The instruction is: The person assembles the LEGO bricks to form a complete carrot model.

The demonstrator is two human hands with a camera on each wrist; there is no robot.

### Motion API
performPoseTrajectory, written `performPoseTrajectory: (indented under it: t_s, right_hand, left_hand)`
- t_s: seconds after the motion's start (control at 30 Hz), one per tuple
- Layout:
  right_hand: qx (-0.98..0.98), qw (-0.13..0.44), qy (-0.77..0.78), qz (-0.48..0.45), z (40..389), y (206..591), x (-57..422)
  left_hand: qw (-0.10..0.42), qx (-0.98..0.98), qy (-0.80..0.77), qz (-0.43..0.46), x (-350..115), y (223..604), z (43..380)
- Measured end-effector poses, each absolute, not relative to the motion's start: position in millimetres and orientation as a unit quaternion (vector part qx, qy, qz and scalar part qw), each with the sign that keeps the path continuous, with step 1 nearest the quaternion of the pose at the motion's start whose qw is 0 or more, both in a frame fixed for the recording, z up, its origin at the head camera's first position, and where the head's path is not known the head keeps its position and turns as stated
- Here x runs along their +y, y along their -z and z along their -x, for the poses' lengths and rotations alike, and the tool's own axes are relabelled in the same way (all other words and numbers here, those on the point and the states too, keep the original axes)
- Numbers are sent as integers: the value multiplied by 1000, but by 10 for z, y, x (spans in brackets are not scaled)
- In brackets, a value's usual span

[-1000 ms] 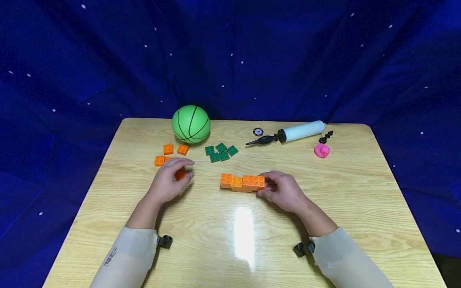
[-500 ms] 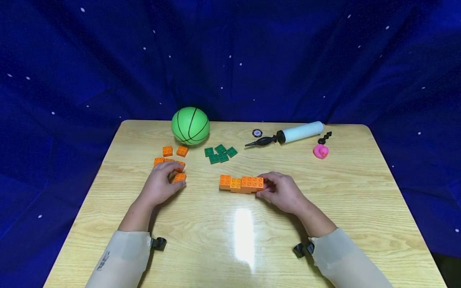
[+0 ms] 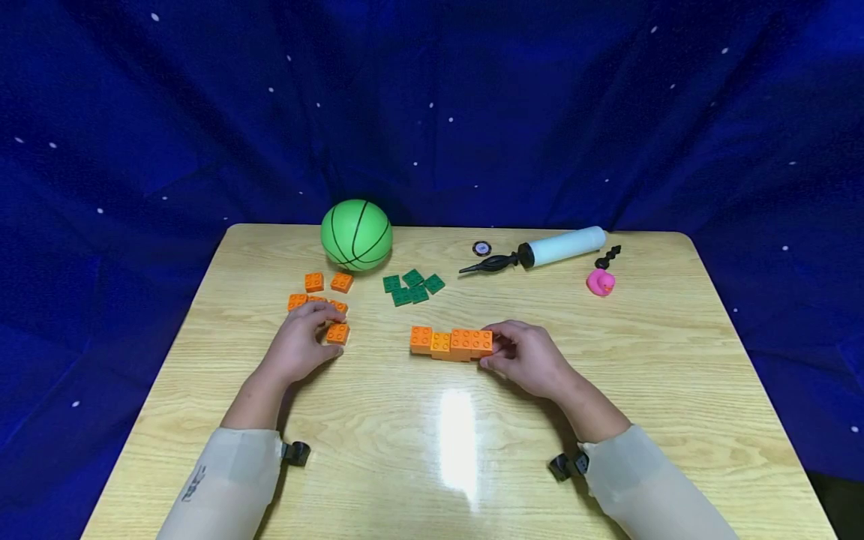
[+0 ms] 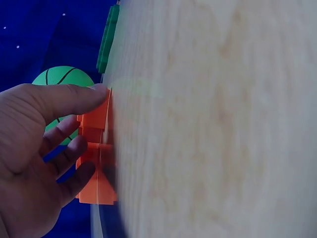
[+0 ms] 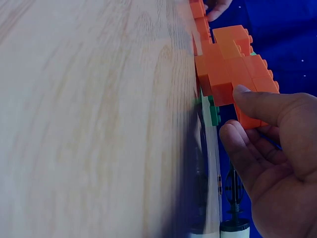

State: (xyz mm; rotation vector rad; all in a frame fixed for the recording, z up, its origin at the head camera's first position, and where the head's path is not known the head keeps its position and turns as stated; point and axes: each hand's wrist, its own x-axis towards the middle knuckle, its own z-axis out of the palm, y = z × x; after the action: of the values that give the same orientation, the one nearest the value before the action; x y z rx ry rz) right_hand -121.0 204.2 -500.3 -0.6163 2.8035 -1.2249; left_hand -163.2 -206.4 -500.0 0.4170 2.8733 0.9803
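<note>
My right hand [image 3: 533,358] pinches the right end of a row of joined orange toy bricks [image 3: 441,343], thumb on the near side. In the right wrist view this stepped brick structure [image 5: 230,69] shows more than one layer, with the thumb against its side. My left hand [image 3: 300,341] is by a loose orange brick [image 3: 337,334], thumb on the near side and fingers reaching past its far side. In the left wrist view, thumb and fingers stand apart beside orange bricks [image 4: 96,178]. Part of the loose orange brick group [image 3: 298,301] is hidden behind that hand.
Several green bricks [image 3: 413,288] lie beyond the middle of the table [image 3: 378,450]. A green ball [image 3: 356,235] stands at the back left. At the back right are a hand pump [image 3: 563,247], a round chip [image 3: 481,248], a pink duck [image 3: 600,283] and a small black twisted piece [image 3: 607,257].
My left hand has moved left, and its thumb has shifted away from the near side of the loose orange brick. The right hand keeps its hold on the joined bricks, almost still.
</note>
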Motion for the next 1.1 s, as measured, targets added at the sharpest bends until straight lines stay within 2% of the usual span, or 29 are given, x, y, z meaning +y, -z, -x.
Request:
performPoseTrajectory:
  t_s: [0.43, 1.1]
  right_hand:
    - [898, 18, 394, 194, 1208, 4992, 2025]
    - [899, 21, 394, 188, 1212, 4993, 2032]
  left_hand:
    - [37, 942, -296, -155, -2060, 5004, 1627]
    - [23, 924, -355, -141, -2021, 4885, 1613]
